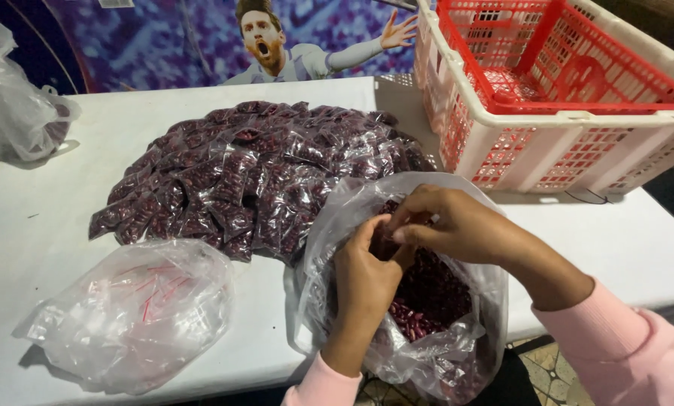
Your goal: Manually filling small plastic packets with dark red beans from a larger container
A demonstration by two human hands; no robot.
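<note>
Because the large clear bag of loose red beans hangs half over the near edge of the white tabletop, its mouth gapes upward and both hands can work inside it without lifting it. The left hand rises from below the bag's mouth, fingers curled closed around something small and dark at the rim; whether that is a little pouch or a pinch of beans cannot be told. The right hand comes over the bag from the right, fingers pinched shut against the same spot, touching the left hand, so the two appear to share one small item between them. Just behind the bag lies a heap of small sealed bean packets, spread flat and within easy reach of it. Left of the bag, near the same front edge, sits a clear bag of empty small pouches with red strips. Behind and right of the bag stands a white crate with a red crate nested in it. Far left of the bag, at the back, rests a crumpled plastic bag.
</note>
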